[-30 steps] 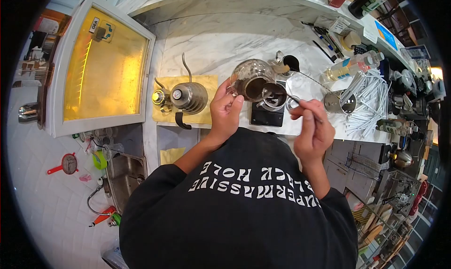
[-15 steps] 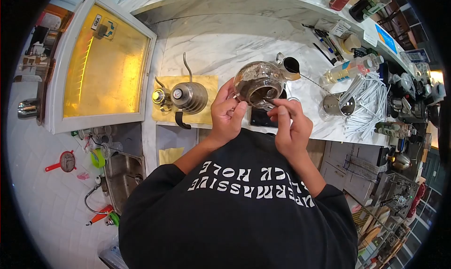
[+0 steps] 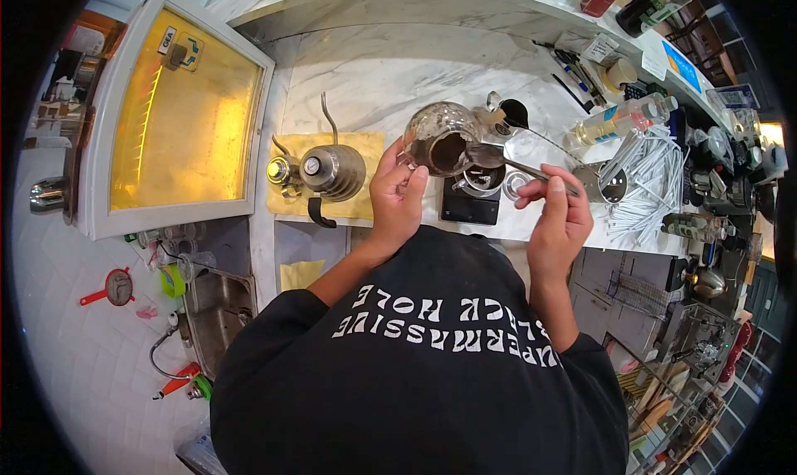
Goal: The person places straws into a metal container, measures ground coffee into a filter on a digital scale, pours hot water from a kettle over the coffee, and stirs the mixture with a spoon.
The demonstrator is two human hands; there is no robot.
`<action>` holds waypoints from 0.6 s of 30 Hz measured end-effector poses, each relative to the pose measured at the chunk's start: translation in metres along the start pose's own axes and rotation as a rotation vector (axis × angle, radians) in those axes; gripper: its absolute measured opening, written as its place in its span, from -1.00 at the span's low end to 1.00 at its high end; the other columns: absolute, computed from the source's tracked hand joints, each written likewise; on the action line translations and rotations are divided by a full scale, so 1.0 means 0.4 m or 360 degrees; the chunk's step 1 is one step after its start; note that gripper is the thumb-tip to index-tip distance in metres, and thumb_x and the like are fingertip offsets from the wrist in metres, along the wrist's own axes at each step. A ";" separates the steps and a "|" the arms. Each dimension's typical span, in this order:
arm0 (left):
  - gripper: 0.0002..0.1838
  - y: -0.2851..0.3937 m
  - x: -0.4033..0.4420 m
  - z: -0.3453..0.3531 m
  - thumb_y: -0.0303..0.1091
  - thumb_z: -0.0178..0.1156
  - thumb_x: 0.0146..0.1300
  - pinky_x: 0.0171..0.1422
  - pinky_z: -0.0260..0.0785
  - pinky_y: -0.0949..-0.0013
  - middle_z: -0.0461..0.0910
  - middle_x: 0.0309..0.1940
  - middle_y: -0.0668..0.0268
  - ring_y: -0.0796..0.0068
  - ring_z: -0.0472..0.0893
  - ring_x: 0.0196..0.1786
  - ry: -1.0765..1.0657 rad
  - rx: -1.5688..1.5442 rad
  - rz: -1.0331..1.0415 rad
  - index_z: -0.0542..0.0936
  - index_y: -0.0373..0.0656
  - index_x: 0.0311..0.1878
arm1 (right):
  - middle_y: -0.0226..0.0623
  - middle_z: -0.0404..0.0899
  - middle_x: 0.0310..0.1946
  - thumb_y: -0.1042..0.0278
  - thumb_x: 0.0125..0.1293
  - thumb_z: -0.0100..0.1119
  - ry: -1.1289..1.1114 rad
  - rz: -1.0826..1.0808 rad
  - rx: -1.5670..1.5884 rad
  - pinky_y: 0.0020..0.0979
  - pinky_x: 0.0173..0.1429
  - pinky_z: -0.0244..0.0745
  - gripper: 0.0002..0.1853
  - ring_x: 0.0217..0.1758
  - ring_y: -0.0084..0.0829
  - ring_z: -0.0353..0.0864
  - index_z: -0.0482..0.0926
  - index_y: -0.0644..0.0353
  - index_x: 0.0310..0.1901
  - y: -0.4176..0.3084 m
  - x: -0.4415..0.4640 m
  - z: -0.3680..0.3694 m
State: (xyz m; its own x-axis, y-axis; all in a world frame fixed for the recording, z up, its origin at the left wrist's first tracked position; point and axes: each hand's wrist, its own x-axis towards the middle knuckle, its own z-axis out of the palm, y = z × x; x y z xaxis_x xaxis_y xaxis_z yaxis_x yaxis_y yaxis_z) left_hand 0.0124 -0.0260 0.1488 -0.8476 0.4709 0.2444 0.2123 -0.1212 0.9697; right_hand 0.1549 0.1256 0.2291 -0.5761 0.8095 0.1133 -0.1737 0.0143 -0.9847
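Note:
My left hand (image 3: 397, 201) is closed around the lower left side of a round glass jar (image 3: 427, 125), tilted with its mouth toward me. Dark brown contents show inside the opening. Between the fingers of my right hand (image 3: 560, 226) is the handle of a metal spoon (image 3: 519, 169). The spoon's bowl is at the right edge of the jar's mouth; whether it touches the glass I cannot tell. Just below them a small cup (image 3: 486, 179) stands on a black scale (image 3: 471, 212). Behind the spoon is a metal pitcher (image 3: 513, 110).
On a yellow cloth (image 3: 374, 155) at left stand a gooseneck kettle (image 3: 344, 176) and a smaller spouted pot (image 3: 281, 171). To the right are a metal canister (image 3: 599, 182), many white straws (image 3: 647, 185) and a plastic bottle (image 3: 623, 120). A sink (image 3: 217, 309) lies lower left.
My right hand has moved right, away from the jar, and more of the spoon shows. The jar has shifted slightly left and up, uncovering the cup and scale.

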 end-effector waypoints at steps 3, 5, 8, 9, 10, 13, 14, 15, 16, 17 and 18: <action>-0.70 -0.006 0.000 -0.010 -0.40 0.16 0.48 -0.03 0.36 0.48 0.47 0.45 -0.04 0.59 0.54 -0.02 0.0049 -0.0008 -0.0125 0.57 -0.42 -0.38 | -0.18 0.72 -0.34 0.37 0.66 -0.02 0.0100 -0.0038 -0.0088 -0.46 -0.16 0.53 -0.73 -0.35 -0.49 0.63 0.58 0.42 0.09 0.017 0.010 -0.036; -0.68 -0.016 0.004 -0.014 -0.39 0.17 0.48 -0.06 0.35 0.49 0.48 0.44 -0.03 0.61 0.54 -0.04 0.0059 0.0014 -0.0135 0.55 -0.41 -0.41 | -0.18 0.72 -0.34 0.40 0.65 -0.01 0.0141 -0.0056 -0.0159 -0.46 -0.16 0.54 -0.75 -0.35 -0.49 0.64 0.58 0.41 0.09 0.044 0.011 -0.050; -0.71 -0.041 0.006 -0.013 -0.39 0.19 0.48 -0.08 0.36 0.48 0.48 0.43 -0.01 0.61 0.54 -0.06 0.0048 0.0034 -0.0107 0.59 -0.42 -0.36 | -0.16 0.73 -0.33 0.44 0.62 0.03 0.0099 -0.0065 -0.0316 -0.47 -0.15 0.54 -0.78 -0.33 -0.51 0.64 0.60 0.40 0.08 0.137 0.005 -0.051; -0.74 -0.054 0.005 -0.016 -0.40 0.21 0.47 -0.10 0.37 0.47 0.48 0.42 0.00 0.60 0.54 -0.07 0.0028 0.0021 -0.0129 0.63 -0.43 -0.30 | -0.17 0.76 -0.32 0.54 0.54 0.11 0.0024 -0.0120 -0.0594 -0.42 -0.11 0.51 -0.81 -0.36 -0.47 0.63 0.63 0.35 0.07 0.156 0.001 -0.046; -0.76 -0.055 0.005 -0.018 -0.41 0.23 0.47 -0.12 0.38 0.46 0.47 0.41 0.01 0.59 0.54 -0.08 0.0009 0.0011 -0.0154 0.67 -0.45 -0.23 | -0.20 0.76 -0.32 0.56 0.52 0.12 -0.0166 -0.0430 -0.0905 -0.42 -0.13 0.51 -0.81 -0.34 -0.44 0.63 0.65 0.32 0.07 0.180 0.008 -0.057; -0.70 -0.034 0.007 -0.010 -0.39 0.24 0.46 -0.10 0.37 0.46 0.49 0.40 0.00 0.58 0.53 -0.05 0.0023 -0.0027 -0.0201 0.60 -0.42 -0.37 | -0.22 0.78 -0.32 0.62 0.45 0.17 -0.0335 -0.0829 -0.1215 -0.41 -0.17 0.52 -0.77 -0.33 -0.35 0.63 0.67 0.26 0.08 0.177 0.018 -0.063; -0.69 -0.042 0.007 -0.014 -0.39 0.24 0.46 -0.11 0.37 0.47 0.49 0.40 0.00 0.59 0.53 -0.07 0.0034 -0.0001 -0.0167 0.59 -0.42 -0.39 | -0.21 0.77 -0.31 0.63 0.46 0.16 -0.0293 -0.0828 -0.1184 -0.43 -0.17 0.52 -0.77 -0.33 -0.36 0.63 0.66 0.26 0.08 0.161 0.018 -0.063; -0.68 -0.057 0.004 -0.018 -0.39 0.24 0.47 -0.12 0.37 0.48 0.50 0.39 0.00 0.61 0.52 -0.09 0.0042 0.0022 -0.0136 0.57 -0.41 -0.41 | -0.20 0.77 -0.31 0.63 0.46 0.16 -0.0249 -0.0824 -0.1156 -0.44 -0.16 0.52 -0.77 -0.33 -0.38 0.63 0.66 0.27 0.08 0.141 0.018 -0.064; -0.67 -0.064 0.002 -0.020 -0.39 0.24 0.47 -0.13 0.37 0.49 0.50 0.39 0.00 0.63 0.52 -0.11 0.0046 0.0043 -0.0105 0.56 -0.41 -0.43 | -0.24 0.77 -0.33 0.65 0.43 0.16 -0.0140 -0.0743 -0.1006 -0.38 -0.11 0.48 -0.76 -0.38 -0.41 0.62 0.66 0.29 0.08 0.113 0.017 -0.054; -0.67 -0.067 0.002 -0.020 -0.38 0.24 0.47 -0.14 0.36 0.51 0.50 0.39 0.00 0.64 0.52 -0.12 0.0048 0.0038 -0.0113 0.56 -0.41 -0.43 | -0.23 0.77 -0.33 0.63 0.46 0.14 -0.0097 -0.0646 -0.0809 -0.41 -0.11 0.50 -0.77 -0.35 -0.45 0.62 0.65 0.31 0.08 0.086 0.015 -0.043; -0.67 -0.068 0.002 -0.021 -0.38 0.24 0.47 -0.15 0.36 0.52 0.49 0.39 0.00 0.65 0.52 -0.13 0.0046 0.0032 -0.0120 0.56 -0.42 -0.42 | -0.22 0.77 -0.33 0.62 0.49 0.11 -0.0050 -0.0549 -0.0614 -0.45 -0.12 0.52 -0.78 -0.33 -0.49 0.63 0.65 0.33 0.09 0.060 0.012 -0.032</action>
State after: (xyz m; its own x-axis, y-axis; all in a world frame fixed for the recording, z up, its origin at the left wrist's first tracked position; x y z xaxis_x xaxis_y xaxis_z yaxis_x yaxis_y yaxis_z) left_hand 0.0020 -0.0297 0.1227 -0.8754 0.4523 0.1705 0.1567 -0.0682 0.9853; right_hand 0.1581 0.1374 0.2044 -0.5622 0.7014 0.4383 -0.0544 0.4975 -0.8658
